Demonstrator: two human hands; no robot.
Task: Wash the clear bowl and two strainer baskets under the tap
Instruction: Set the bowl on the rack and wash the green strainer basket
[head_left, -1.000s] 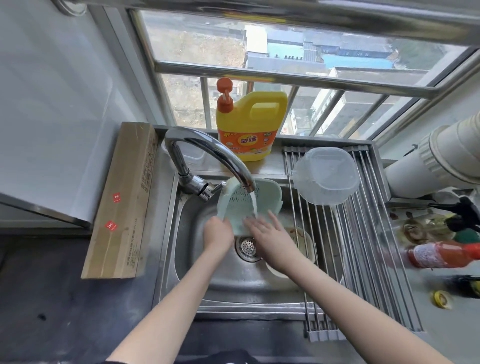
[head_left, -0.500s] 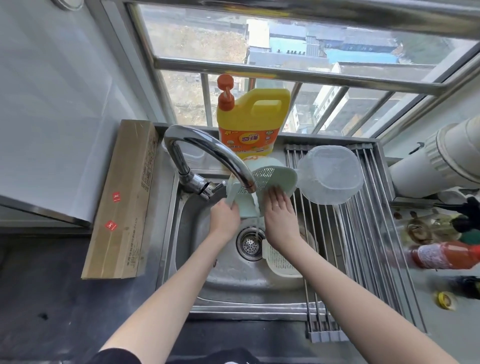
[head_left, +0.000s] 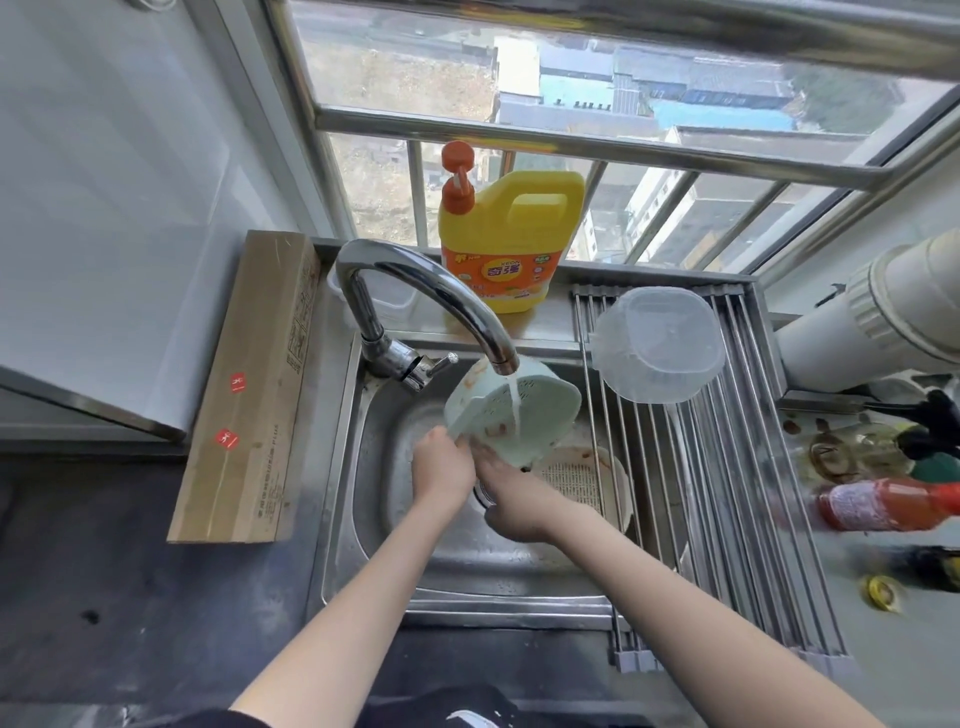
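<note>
A: What is the head view showing of the room?

B: A steel sink (head_left: 363, 519) is sitting in a dark countertop (head_left: 104, 597) under a barred window (head_left: 571, 140), with rooftops lying far below. A tall cardboard box (head_left: 249, 395) is leaning at the left, and a yellow detergent jug (head_left: 509, 244) is standing on the ledge behind the tap (head_left: 431, 296).

A: And the containers?

B: Water is running from the tap onto the green strainer basket (head_left: 519, 415), which is tilting over the basin with reddish smears on it. The left hand (head_left: 441, 467) is gripping its lower rim, fingers curled round it; the right hand (head_left: 514, 499) is lying against its underside — whether those fingers are clasping it, I cannot tell. The white strainer basket (head_left: 582, 483) is lying in the sink's right part, stained. The clear bowl (head_left: 657, 345) is resting upside down on the roll-up drying rack (head_left: 753, 519).

A: Anything hard to read?

B: The drain is mostly hiding behind the hands. At the right edge a red bottle (head_left: 888, 504) is blurring out, cut off, beside what may be jars.
</note>
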